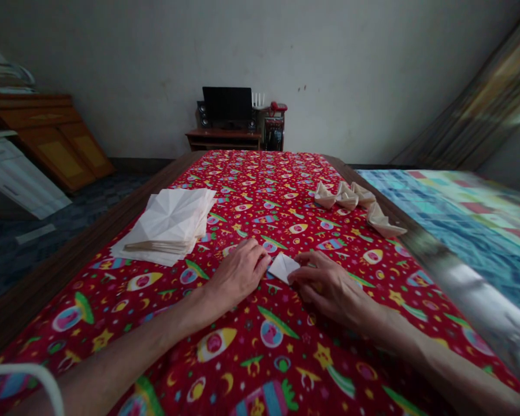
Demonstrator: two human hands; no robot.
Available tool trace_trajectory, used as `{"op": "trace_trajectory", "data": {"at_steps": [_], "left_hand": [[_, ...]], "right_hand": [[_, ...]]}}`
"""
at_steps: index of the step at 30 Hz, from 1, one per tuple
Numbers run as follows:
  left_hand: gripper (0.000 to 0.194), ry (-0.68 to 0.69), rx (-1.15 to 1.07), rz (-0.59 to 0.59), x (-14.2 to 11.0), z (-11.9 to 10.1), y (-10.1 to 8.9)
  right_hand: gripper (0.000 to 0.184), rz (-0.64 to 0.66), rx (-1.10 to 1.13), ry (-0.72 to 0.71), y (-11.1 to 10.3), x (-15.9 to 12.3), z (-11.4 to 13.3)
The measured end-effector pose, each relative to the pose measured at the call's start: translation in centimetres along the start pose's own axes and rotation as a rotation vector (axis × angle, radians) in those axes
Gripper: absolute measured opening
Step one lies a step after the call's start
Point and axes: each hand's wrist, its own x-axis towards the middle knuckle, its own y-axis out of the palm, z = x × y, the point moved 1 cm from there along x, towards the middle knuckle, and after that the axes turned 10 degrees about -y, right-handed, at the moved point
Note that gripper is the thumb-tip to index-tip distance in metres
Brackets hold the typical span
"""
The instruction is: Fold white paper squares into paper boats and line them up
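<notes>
A small folded square of white paper (282, 268) lies on the red patterned tablecloth, between my two hands. My right hand (329, 283) pinches its right corner with thumb and fingers. At the opposite corner is my left hand (242, 267), its fingers curled together and thumb and fingertips closed at the paper's edge. A thick stack of creased white sheets (169, 216) sits beyond my left forearm. Toward the right edge of the table stand several folded paper boat shapes (346, 196), one of them (383, 222) closer to me than the others.
The red cloth (268, 358) covers a long table with a dark wooden edge (416, 245). A bed (459, 231) adjoins on the right. Against the far wall are a monitor (227, 104) and a small desk (223, 134). A white curved tube (34, 370) shows at lower left.
</notes>
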Motion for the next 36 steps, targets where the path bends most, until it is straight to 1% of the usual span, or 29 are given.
{"op": "trace_trajectory", "data": {"at_steps": [2, 4, 7, 9, 10, 13, 16, 19, 22, 27, 28, 30, 32, 33, 34, 36], "left_hand": [[0.022, -0.022, 0.047, 0.036, 0.5, -0.4, 0.3], [0.02, -0.02, 0.032, 0.062, 0.9, -0.8, 0.6], [0.014, -0.05, -0.072, 0.101, 1.4, -1.2, 0.9], [0.009, -0.1, -0.182, 0.134, 1.8, -1.3, 0.8], [0.007, -0.127, -0.245, 0.15, 1.9, -1.2, 0.7], [0.005, -0.174, -0.418, 0.17, 2.1, -0.8, 0.5], [0.009, -0.143, -0.521, 0.163, 2.0, -0.4, 0.5], [0.012, -0.139, -0.536, 0.144, 1.9, -0.3, 0.4], [0.012, -0.173, -0.528, 0.129, 1.8, -0.5, 0.2], [0.014, -0.198, -0.567, 0.188, 1.9, -0.4, 0.3], [0.015, -0.189, -0.565, 0.186, 1.9, -0.3, 0.4], [0.02, -0.141, -0.512, 0.122, 1.7, 0.1, 0.4], [0.032, -0.034, -0.421, 0.053, 1.5, 0.4, 0.4], [0.036, 0.034, -0.379, 0.042, 1.3, 0.5, 0.4], [0.037, 0.103, -0.347, 0.05, 1.2, 0.6, 0.4], [0.034, 0.215, -0.298, 0.096, 1.1, 0.5, 0.5]], "right_hand": [[0.013, -0.028, 0.016, 0.057, 0.1, 0.6, 0.0], [0.008, -0.068, 0.034, 0.127, 0.5, 1.2, -0.2], [0.007, -0.131, 0.133, 0.287, 1.1, 1.9, -1.0], [0.013, -0.174, 0.238, 0.371, 1.2, 2.3, -1.5], [0.016, -0.185, 0.293, 0.388, 1.2, 2.6, -1.7], [0.018, -0.179, 0.449, 0.373, 1.1, 3.2, -1.7], [0.027, -0.186, 0.525, 0.36, 1.2, 3.9, -1.6], [0.031, -0.216, 0.551, 0.378, 1.4, 4.3, -1.6], [0.031, -0.224, 0.563, 0.373, 1.6, 4.6, -1.6], [0.026, -0.238, 0.597, 0.359, 1.5, 4.8, -1.9], [0.027, -0.249, 0.598, 0.367, 1.6, 4.8, -2.1], [0.027, -0.278, 0.585, 0.398, 1.8, 4.7, -2.5], [0.027, -0.298, 0.543, 0.437, 1.9, 4.6, -2.9], [0.026, -0.296, 0.512, 0.453, 2.0, 4.6, -2.9], [0.026, -0.285, 0.476, 0.466, 2.0, 4.6, -2.9], [0.025, -0.25, 0.387, 0.48, 1.9, 4.6, -2.7]]}}
